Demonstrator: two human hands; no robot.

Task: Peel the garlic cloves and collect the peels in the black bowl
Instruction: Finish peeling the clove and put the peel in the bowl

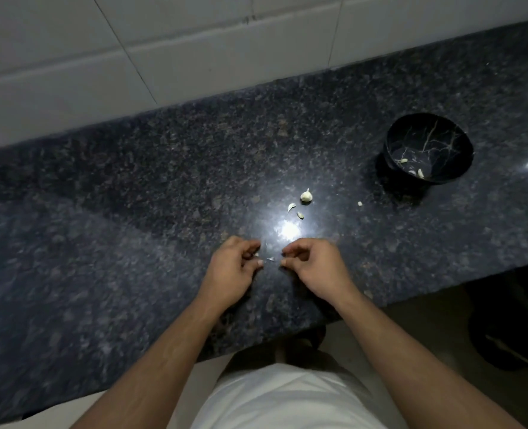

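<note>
Inspector: Where was the clove?

Me: Pinched in my left hand [236,267], well short of the black bowl [428,148]; a wisp of skin [270,259] showed just beside that hand. My right hand [310,266] was curled, but what it gripped I cannot tell.

Inspector: And doing it well?

Me: Strip skin in long pieces, I judged, then carry it to the bowl; loose cloves [306,196] lay between.

We see a dark speckled granite counter [132,212]. On it sit a black bowl [428,149] at far right, three garlic pieces [306,196] near the centre, and a small scrap [360,204] between them.
</note>
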